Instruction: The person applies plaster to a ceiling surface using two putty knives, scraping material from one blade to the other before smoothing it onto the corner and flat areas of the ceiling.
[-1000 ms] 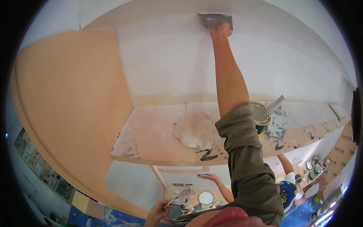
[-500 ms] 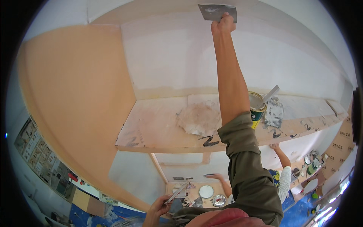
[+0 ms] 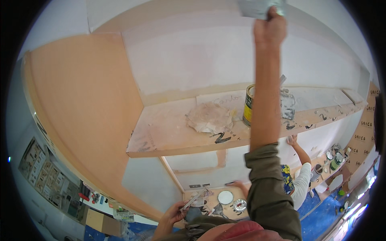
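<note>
My right arm reaches up across the middle. High up, my right hand [image 3: 272, 31] grips a wide metal putty knife [image 3: 255, 8], its blade blurred by motion near the top of the white wall panel [image 3: 193, 60]. Whether the blade touches the panel I cannot tell. Low down, the fingers of my left hand [image 3: 173, 213] are closed round a thin, flat, pale tool [image 3: 194, 199], probably a second filling blade. Below my right hand, partly hidden by my forearm, a yellow and dark paint can [image 3: 249, 106] stands on the shelf [image 3: 169, 132].
Crumpled paper [image 3: 211, 117] and a smeared bag [image 3: 288, 105] lie on the shelf. An orange-tan side panel [image 3: 82, 84] closes its left end. Beneath, a co-worker in white sleeves [image 3: 300, 185] works at the lower wall, near open cans [image 3: 336, 161] and a round white lid [image 3: 225, 197].
My right hand and the putty knife have moved right and slightly up. My forearm now covers part of the paint can. My left hand still holds its tool, nearly in place.
</note>
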`<action>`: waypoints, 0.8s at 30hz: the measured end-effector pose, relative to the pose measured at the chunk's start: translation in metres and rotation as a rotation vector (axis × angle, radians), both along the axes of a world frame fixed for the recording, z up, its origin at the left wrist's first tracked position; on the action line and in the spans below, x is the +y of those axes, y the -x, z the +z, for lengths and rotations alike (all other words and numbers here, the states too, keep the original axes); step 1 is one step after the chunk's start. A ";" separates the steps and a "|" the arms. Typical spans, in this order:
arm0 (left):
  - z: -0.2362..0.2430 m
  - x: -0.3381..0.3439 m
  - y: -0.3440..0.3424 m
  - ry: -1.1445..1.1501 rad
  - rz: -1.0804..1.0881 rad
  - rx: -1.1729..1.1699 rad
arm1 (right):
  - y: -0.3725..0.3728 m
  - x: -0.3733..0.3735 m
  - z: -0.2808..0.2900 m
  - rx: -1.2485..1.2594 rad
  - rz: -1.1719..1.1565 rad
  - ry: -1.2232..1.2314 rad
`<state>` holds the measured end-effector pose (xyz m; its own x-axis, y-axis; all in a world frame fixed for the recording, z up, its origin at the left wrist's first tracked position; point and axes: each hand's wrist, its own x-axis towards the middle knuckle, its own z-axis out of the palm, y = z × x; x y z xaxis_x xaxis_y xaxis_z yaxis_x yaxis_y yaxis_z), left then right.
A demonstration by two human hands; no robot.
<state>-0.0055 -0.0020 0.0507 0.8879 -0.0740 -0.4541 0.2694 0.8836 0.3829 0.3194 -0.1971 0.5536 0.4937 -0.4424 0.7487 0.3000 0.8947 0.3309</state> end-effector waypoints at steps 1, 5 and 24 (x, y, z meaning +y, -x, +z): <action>0.004 -0.004 0.002 -0.056 0.013 0.011 | -0.016 -0.019 0.002 -0.037 -0.050 0.037; 0.011 -0.016 -0.007 -0.133 0.002 0.042 | -0.039 -0.124 0.010 -0.045 -0.207 0.241; -0.029 -0.072 -0.060 -0.167 0.067 0.157 | -0.100 0.101 -0.014 0.557 0.267 0.404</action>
<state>0.0546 -0.0745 0.0220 0.8059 0.0710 -0.5877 0.2797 0.8293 0.4837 0.4196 -0.0957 0.5394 0.9005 0.0028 0.4348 0.0827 0.9807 -0.1775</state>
